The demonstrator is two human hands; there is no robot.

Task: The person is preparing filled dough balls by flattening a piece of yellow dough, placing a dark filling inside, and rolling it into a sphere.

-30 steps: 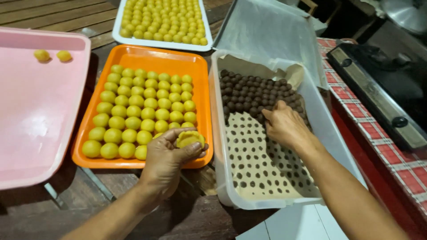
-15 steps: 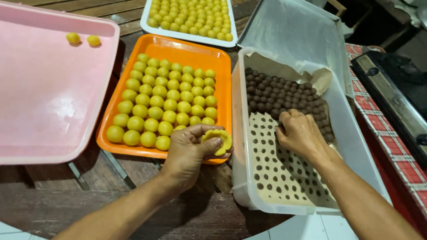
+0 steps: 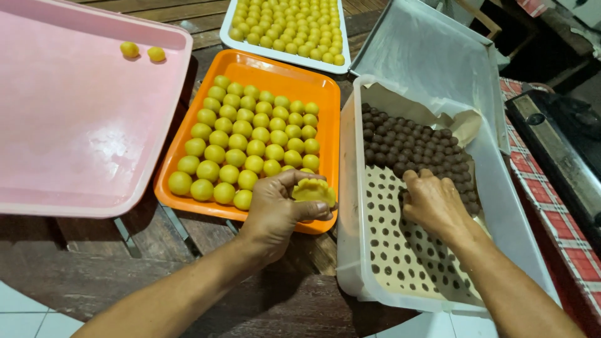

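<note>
- Left hand [image 3: 275, 209], lower centre of frame: grip curled together on a flattened yellow dough piece [image 3: 313, 191], held over near edge of orange tray [image 3: 250, 66].
- Right hand [image 3: 435, 203], right of centre: fingers bent down among dark brown balls [image 3: 413, 144] inside white plastic tub [image 3: 501, 188]; grip state cannot tell.
- Tub lined with spotted paper [image 3: 407, 263], balls filling far half.
- Orange tray: rows of yellow balls [image 3: 250, 141].
- Left: pink tray [image 3: 69, 138] with two yellow balls at far edge.
- Top: white tray [image 3: 282, 53] full of yellow balls.
- All on wooden bench [image 3: 206, 241].
</note>
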